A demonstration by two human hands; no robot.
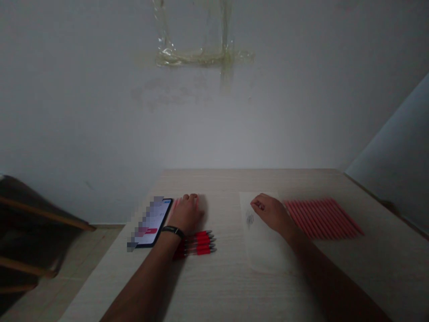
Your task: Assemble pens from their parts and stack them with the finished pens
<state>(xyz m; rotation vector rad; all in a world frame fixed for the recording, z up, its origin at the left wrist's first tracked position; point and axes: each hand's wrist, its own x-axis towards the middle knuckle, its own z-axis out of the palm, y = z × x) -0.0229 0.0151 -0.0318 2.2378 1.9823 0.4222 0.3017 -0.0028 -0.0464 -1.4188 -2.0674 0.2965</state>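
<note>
My left hand (185,213), a black band at its wrist, lies over thin pink-red sticks (175,203) beside the phone. Its fingers curl down among them; what they grip is hidden. Just below that hand, several red pens (203,243) with metallic tips lie side by side. My right hand (271,212) is above a white sheet of paper (261,250), its thumb and fingertips pinched together. Anything in that pinch is too small to make out. A dark scribble (250,218) marks the paper just left of the right hand.
To the right, a row of slim pink-red sticks (323,219) lies on the pale wooden table (221,290). A phone (156,223) with a lit screen rests near the left edge. The wall (214,129) stands behind the table, and dark wooden-framed furniture (30,241) is at far left.
</note>
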